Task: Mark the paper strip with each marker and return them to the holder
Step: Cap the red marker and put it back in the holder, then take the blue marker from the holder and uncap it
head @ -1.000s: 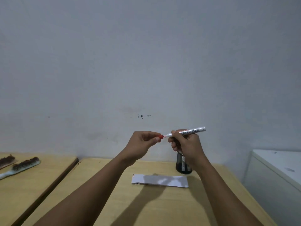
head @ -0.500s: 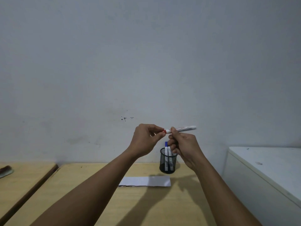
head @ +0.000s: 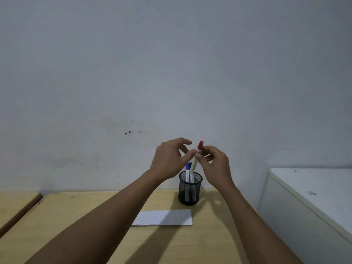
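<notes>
A red-capped white marker (head: 194, 164) hangs almost upright, cap (head: 200, 144) on top, its lower end just above the black mesh holder (head: 189, 193). My right hand (head: 217, 164) pinches it right below the cap. To its left is my left hand (head: 169, 161), fingers spread, the thumb tip touching the marker's body. In the holder stand a blue-capped marker (head: 188, 166) and another white one. The white paper strip (head: 163, 217) lies flat on the wooden table (head: 76, 216) in front of the holder.
A white cabinet (head: 314, 187) stands close against the table's right side. A second wooden table (head: 15, 202) sits to the left across a narrow gap. A grey wall runs right behind the holder.
The marker has swung from lying level to standing upright, cap up, and has come down over the holder. My left fingers have loosened from the cap. The view has shifted right.
</notes>
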The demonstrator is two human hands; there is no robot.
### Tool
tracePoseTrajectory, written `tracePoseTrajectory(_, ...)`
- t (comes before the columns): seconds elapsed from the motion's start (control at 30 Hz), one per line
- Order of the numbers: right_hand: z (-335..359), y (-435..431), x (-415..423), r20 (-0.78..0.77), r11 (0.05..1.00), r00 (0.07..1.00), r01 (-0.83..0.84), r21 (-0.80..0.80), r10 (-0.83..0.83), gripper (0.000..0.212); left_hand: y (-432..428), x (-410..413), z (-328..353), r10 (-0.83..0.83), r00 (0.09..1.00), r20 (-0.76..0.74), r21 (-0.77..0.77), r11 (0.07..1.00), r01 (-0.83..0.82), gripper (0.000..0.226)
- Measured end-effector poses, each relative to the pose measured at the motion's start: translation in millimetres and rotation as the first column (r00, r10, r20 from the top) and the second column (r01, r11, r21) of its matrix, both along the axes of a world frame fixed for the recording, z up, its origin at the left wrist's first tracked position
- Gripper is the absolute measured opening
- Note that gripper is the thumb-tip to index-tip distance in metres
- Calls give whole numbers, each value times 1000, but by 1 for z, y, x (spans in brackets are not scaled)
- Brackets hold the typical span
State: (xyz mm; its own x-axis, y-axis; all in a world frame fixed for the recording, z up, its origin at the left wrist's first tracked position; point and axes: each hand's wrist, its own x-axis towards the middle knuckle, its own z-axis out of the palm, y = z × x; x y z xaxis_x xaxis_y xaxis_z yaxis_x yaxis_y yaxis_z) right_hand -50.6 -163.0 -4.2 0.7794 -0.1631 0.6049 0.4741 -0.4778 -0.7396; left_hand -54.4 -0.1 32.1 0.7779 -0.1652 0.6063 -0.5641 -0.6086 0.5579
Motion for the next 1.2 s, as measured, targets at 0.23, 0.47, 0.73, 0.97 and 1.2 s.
tracePoseTrajectory(0.23,-39,-18,50,-141,988,985,84,-133,-103,40,-17,55,-67,179,960,-214,199,971,-136,46)
tracePoseTrajectory(0.47,-63,-24,77,-153,882,974,78,-464,-167,50,-33,93,-91,170,950,-264,191,974,-121,45)
tracePoseTrajectory(0.73,-81,-25,88,-192,858,970,30,-512,-149,44,-34,106,-104,196,941,-277,84,980,-179,33)
tracePoseTrajectory(0.97,-65,-19,74,-167,899,976,55,-434,-140,42,-19,95,-77,180,931,-319,-77,974,-215,23)
tracePoseTrajectory(1.2,-13,9,37,-328,954,915,-153,257,234,29,34,43,-7,-68,921,-384,-685,690,-235,15)
